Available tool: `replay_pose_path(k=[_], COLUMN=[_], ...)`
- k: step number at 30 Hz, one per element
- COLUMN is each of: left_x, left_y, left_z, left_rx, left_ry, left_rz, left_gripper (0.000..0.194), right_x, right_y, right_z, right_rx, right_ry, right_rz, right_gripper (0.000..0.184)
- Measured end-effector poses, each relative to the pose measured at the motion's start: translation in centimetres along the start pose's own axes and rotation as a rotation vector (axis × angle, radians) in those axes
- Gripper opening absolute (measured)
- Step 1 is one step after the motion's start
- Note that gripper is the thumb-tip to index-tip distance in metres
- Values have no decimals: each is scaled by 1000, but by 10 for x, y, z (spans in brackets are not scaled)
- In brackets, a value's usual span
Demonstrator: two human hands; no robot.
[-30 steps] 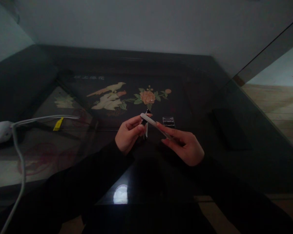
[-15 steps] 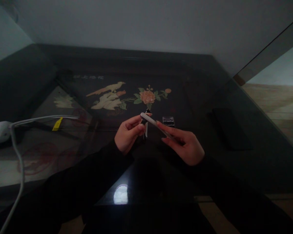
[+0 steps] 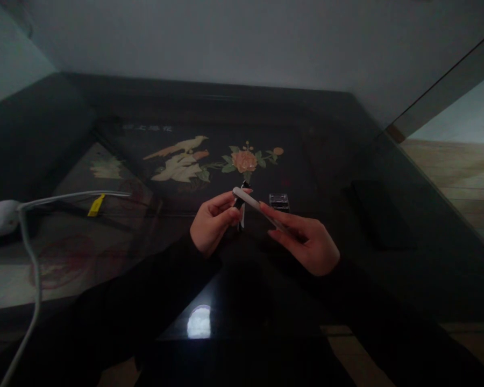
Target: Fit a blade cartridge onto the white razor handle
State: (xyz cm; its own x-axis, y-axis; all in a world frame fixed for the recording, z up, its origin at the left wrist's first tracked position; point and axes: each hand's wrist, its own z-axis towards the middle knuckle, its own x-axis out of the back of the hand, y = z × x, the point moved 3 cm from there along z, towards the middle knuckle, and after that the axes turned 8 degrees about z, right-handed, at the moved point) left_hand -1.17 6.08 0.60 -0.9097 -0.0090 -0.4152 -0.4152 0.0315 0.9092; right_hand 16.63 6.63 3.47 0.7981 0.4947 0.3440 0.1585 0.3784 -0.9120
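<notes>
My right hand (image 3: 308,244) pinches a slim, pale grey bar with a rounded end (image 3: 248,198) between thumb and fingers. The bar slants up to the left, its tip at the fingers of my left hand (image 3: 213,223). Those fingers are closed around a small black and silver piece (image 3: 240,204), whose kind I cannot make out. The bar's rounded end lies over or against this piece; which one is unclear. Just beyond my right fingers, a small clear plastic box (image 3: 279,202) rests on the dark glass tabletop (image 3: 326,156).
A flat black slab (image 3: 381,215) lies at the right. On the left are a white power strip (image 3: 0,219), its white cable (image 3: 35,274) and a yellow tag (image 3: 95,205). Under the glass shows a bird-and-flower picture (image 3: 244,161). A wall stands behind the table.
Both hands keep almost the same pose and grip. The whole view has shifted very slightly; the bar and the small piece stay together.
</notes>
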Motion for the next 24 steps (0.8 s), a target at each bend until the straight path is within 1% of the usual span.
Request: replay_pose_path(k=[6, 14, 19, 24], left_x=[2, -1, 0, 0], left_y=[-2, 0, -1, -1], left_z=[2, 0, 0, 0], left_rx=[-10, 18, -5, -12], left_ry=[8, -6, 20, 8], left_rz=[-23, -40, -47, -48], left_gripper=[45, 49, 41, 38], right_x=[-2, 1, 4, 4], right_y=[-3, 2, 7, 8], right_z=[-1, 1, 2, 2], right_rx=[42, 23, -46, -39], right_ry=[-38, 6, 65, 64], right_rz=[-11, -23, -46, -39], right_gripper=[46, 45, 47, 46])
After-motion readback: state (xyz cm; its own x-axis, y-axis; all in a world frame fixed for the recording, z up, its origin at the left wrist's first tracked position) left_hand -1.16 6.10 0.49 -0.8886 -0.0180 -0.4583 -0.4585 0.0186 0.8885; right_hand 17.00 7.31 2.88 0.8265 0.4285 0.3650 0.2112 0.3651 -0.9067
